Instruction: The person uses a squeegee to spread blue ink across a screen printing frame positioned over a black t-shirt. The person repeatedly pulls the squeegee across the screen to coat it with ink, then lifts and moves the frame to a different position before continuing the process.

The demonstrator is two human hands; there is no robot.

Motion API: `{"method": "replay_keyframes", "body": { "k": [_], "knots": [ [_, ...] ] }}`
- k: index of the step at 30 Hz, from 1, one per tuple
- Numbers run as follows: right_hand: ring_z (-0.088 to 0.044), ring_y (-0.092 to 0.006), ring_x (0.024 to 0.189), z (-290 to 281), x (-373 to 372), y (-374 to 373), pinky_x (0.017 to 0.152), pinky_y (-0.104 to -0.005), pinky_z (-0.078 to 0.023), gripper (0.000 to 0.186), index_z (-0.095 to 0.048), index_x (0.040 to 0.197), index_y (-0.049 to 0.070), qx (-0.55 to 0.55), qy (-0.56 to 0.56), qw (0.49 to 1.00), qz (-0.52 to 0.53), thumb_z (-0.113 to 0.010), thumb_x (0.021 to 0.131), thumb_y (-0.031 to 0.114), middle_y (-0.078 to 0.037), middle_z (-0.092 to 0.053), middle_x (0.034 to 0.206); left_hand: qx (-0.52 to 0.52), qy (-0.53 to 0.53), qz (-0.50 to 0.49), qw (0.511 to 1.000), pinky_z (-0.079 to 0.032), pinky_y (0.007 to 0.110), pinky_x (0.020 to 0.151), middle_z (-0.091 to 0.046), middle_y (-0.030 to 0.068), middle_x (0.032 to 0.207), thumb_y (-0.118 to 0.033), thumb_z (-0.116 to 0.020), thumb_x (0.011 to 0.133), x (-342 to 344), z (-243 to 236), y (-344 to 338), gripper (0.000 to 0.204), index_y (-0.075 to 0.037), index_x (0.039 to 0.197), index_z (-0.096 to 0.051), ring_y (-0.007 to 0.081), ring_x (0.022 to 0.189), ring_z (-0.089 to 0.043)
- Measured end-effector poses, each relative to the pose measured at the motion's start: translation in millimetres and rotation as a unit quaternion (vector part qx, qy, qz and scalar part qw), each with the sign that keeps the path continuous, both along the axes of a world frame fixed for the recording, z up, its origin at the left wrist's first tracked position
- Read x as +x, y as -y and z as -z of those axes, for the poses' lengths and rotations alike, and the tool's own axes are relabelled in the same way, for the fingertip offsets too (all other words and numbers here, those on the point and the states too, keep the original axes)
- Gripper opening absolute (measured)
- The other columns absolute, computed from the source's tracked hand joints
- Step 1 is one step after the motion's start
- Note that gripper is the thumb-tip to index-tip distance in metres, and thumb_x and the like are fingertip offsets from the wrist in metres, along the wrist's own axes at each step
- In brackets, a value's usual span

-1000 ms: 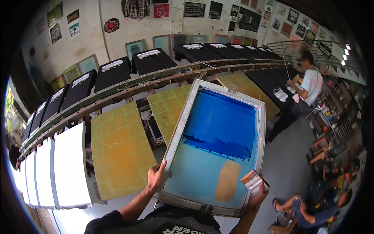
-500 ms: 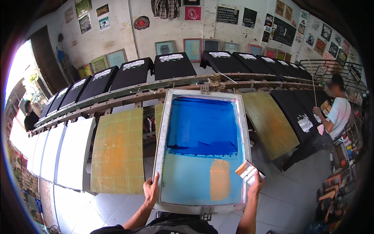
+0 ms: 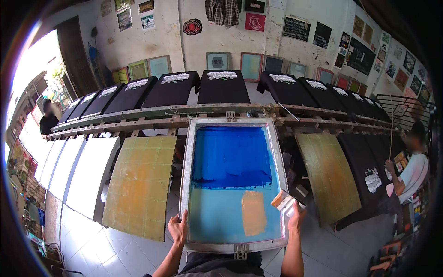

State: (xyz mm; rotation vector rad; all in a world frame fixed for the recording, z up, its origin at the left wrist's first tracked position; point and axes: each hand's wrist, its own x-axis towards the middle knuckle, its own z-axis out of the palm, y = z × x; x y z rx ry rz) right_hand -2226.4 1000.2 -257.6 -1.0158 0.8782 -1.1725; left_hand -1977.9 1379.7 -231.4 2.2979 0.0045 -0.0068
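Note:
A screen-printing frame [image 3: 184, 157] with a silvery rim lies before me, blue ink [image 3: 230, 152] spread over its upper half and a tan patch [image 3: 254, 212] on the pale lower mesh. My left hand [image 3: 177, 226] grips the frame's lower left side. My right hand [image 3: 295, 219], at the lower right side, is closed on a small metal scraper [image 3: 287, 203] with tan smears, held at the rim. Yellowish gridded platens [image 3: 138, 184] flank the frame, with a second one [image 3: 325, 175] at right.
Black shirts with white prints [image 3: 224, 92] line the rear rails [image 3: 161, 108]. White-covered boards [image 3: 92, 175] are at left, dark shirts [image 3: 364, 171] at right. A person [image 3: 413, 171] holding a stick stands at right, another [image 3: 48, 120] at far left. Screens [image 3: 251, 67] lean along the wall.
The view has swung left. The frame has shifted left in view and straightened, with both hands moving along with it. A person at the far left has come clearly into view.

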Motion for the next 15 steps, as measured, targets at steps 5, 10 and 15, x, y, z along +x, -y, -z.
{"method": "replay_keyframes", "body": {
  "k": [5,10,15],
  "knots": [
    [-0.064,-0.0209,0.106,-16.3,-2.1,10.2,0.093,-0.0337,-0.050,0.050,-0.062,0.123,-0.008,0.057,-0.048,0.995,-0.063,-0.078,0.092,0.028,-0.013,-0.067,0.118,0.007,0.014,-0.016,1.000,-0.045,0.041,0.064,-0.056,0.0191,0.063,-0.059,-0.069,0.092,-3.9,5.1,13.4,0.069,0.009,0.082,-0.067,0.0207,0.063,-0.054],
    [-0.066,-0.0188,0.098,-5.2,-2.8,24.2,0.088,-0.0336,-0.051,0.040,-0.069,0.113,-0.006,0.022,-0.038,0.998,-0.052,-0.074,0.094,0.028,-0.011,-0.071,0.111,0.038,0.036,-0.045,0.998,-0.052,0.040,0.081,-0.069,0.0205,0.087,-0.056,-0.074,0.090,-8.0,16.2,17.2,0.062,0.006,0.088,-0.075,0.0284,0.084,-0.067],
    [-0.066,-0.0197,0.104,26.2,-12.6,37.8,0.093,-0.0341,-0.051,0.037,-0.068,0.117,-0.007,0.053,-0.029,0.997,-0.057,-0.075,0.094,0.021,-0.011,-0.070,0.114,-0.001,0.063,-0.070,0.996,-0.052,0.041,0.087,-0.071,0.0187,0.101,-0.051,-0.080,0.088,-11.3,5.6,38.8,0.056,0.006,0.090,-0.077,0.0311,0.095,-0.067]
  ]
}}
